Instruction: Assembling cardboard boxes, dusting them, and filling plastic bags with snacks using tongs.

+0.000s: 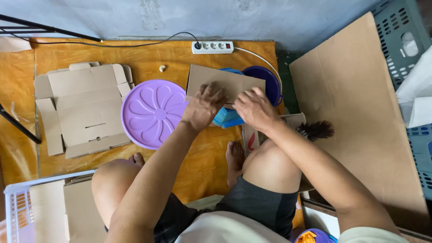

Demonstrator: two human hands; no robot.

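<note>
My left hand (204, 105) and my right hand (254, 108) both press on a brown cardboard piece (225, 81) that lies over a blue plastic container (227, 118). A dark blue round container (267, 81) sits just behind it, partly hidden by the cardboard. A purple round lid (150, 112) with a petal pattern lies flat on the floor, to the left of my left hand. My bare knees and feet are below the hands.
A flattened unfolded carton (83, 108) lies at the left on the orange mat. A white power strip (212, 47) sits at the wall. A large cardboard sheet (360, 112) and green crate (400, 40) are right. A white basket (18, 202) holds cardboard.
</note>
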